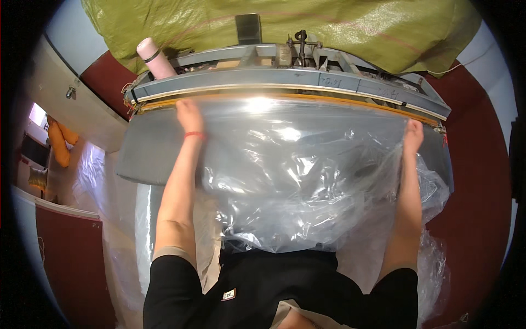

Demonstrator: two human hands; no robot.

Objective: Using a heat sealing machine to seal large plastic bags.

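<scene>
A wide sheet of clear plastic film (296,159) is stretched between my two hands, over a grey bench surface (153,142). My left hand (189,116), with a red band at the wrist, is closed on the film's far left corner. At the far right corner, my right hand (413,136) grips the film in a closed fist. The film's far edge lies along the orange strip (307,98) of a long metal sealing frame (252,78). Toward me the film hangs in shiny wrinkles down to my black shirt (274,268).
A pink bottle (156,59) leans at the frame's left end. A dark metal clamp (301,48) stands on the frame, right of centre. Yellow-green woven sheeting (350,27) covers the back. More clear film (433,263) hangs at the right. At left is a door with a knob (70,92).
</scene>
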